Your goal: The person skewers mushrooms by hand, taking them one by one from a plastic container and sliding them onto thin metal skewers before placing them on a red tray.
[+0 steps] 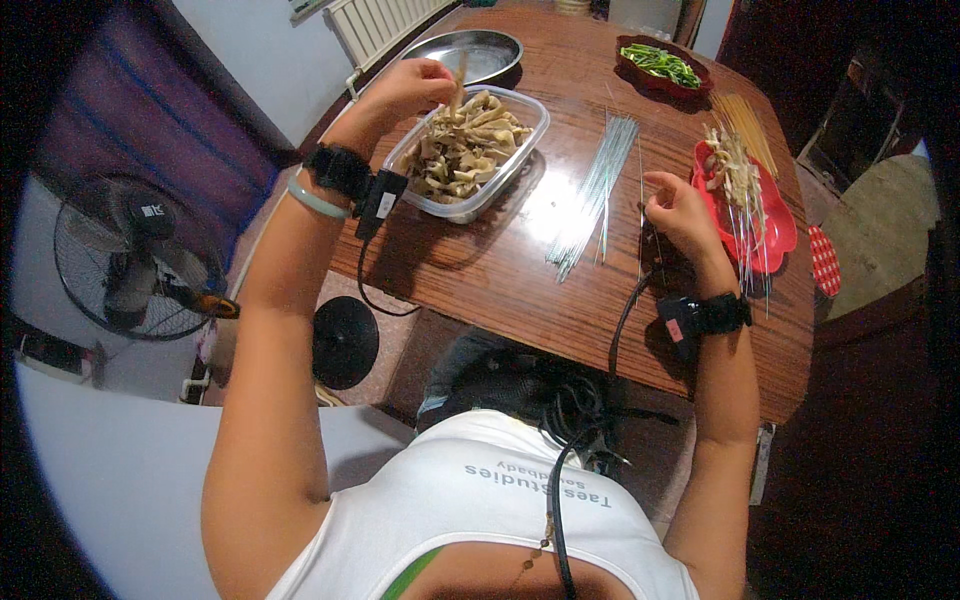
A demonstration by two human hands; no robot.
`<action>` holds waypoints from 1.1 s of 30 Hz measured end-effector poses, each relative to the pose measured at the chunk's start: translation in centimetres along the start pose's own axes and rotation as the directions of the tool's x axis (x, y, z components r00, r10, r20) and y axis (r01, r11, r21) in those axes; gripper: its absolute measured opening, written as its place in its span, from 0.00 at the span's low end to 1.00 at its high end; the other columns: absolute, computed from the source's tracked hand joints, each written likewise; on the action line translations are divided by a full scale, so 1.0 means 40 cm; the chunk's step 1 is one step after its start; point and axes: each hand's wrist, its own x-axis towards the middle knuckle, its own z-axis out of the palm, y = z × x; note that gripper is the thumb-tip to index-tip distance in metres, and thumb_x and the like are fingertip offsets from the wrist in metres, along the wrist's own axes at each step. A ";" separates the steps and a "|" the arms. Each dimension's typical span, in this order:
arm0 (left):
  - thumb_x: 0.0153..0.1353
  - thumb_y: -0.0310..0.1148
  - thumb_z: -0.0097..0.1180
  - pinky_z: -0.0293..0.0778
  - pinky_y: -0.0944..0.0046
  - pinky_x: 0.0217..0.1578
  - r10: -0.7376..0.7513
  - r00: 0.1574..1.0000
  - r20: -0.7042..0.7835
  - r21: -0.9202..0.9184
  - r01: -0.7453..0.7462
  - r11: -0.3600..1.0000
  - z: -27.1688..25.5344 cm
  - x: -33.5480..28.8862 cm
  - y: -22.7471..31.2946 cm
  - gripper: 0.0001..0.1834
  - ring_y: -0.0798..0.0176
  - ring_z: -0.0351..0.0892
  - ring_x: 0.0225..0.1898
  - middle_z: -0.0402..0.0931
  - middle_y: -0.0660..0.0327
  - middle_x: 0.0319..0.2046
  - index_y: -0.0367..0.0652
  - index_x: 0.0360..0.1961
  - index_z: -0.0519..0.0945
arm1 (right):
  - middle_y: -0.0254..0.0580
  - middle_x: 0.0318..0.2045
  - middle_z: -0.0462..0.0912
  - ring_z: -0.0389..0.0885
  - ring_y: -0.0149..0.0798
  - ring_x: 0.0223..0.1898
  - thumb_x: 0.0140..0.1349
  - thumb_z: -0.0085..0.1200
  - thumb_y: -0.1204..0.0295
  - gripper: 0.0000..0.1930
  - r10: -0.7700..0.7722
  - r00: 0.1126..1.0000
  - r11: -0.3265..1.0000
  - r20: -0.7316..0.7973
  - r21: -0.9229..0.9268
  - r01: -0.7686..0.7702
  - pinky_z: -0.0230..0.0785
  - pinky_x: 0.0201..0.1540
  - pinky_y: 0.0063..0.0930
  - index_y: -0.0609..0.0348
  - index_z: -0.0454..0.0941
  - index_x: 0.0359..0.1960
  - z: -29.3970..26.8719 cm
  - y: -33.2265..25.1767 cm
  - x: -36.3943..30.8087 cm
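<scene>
My left hand [412,88] is closed in a pinch on a torn strip of oyster mushroom [459,84], raised over a clear plastic container [545,118]. Torn oyster mushrooms [470,150] fill that container. At the right, my right hand [684,218] pinches a thin metal skewer [641,172], which stands roughly lengthwise above the table with no mushroom visible on it. Between the two hands lies a loose bundle of metal skewers [598,190]. Just beyond my right hand, skewered mushrooms [738,180] rest on a red tray [780,238], their bare skewer ends hanging over its near edge.
A round metal pan [462,52] sits at the table's far left. Far right are a dark red bowl of cut green vegetables [660,66] and thin wooden sticks [745,130]. Black cables [625,320] run from both wrists. A fan [140,255] stands left of the wooden table [480,290].
</scene>
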 end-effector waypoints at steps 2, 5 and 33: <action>0.51 0.30 0.49 0.70 0.72 0.31 -0.026 0.999 -0.048 -0.430 0.002 0.903 -0.005 -0.017 0.006 0.09 0.68 0.73 0.28 0.75 0.57 0.28 0.35 0.31 0.73 | 0.38 0.25 0.74 0.71 0.29 0.26 0.46 0.45 0.75 0.14 0.095 0.981 0.995 0.170 0.025 -0.101 0.63 0.29 0.19 0.64 0.72 0.37 -0.008 -0.021 0.001; 0.53 0.29 0.47 0.71 0.69 0.35 -0.106 0.993 -0.059 -0.811 0.014 0.585 0.009 -0.026 0.000 0.10 0.66 0.74 0.33 0.75 0.56 0.31 0.33 0.34 0.71 | 0.37 0.26 0.74 0.69 0.26 0.26 0.48 0.45 0.76 0.13 -0.017 1.000 0.994 0.010 0.107 0.016 0.62 0.30 0.18 0.63 0.72 0.38 -0.001 -0.040 -0.002; 0.61 0.29 0.32 0.73 0.65 0.38 -0.067 0.950 -0.304 -0.953 -0.302 0.041 0.209 -0.018 0.101 0.12 0.58 0.74 0.37 0.70 0.49 0.38 0.35 0.41 0.64 | 0.25 0.11 0.61 0.59 0.21 0.14 0.57 0.38 0.72 0.12 -0.055 0.948 0.879 0.314 0.466 -0.103 0.52 0.16 0.17 0.60 0.71 0.40 0.124 -0.273 -0.124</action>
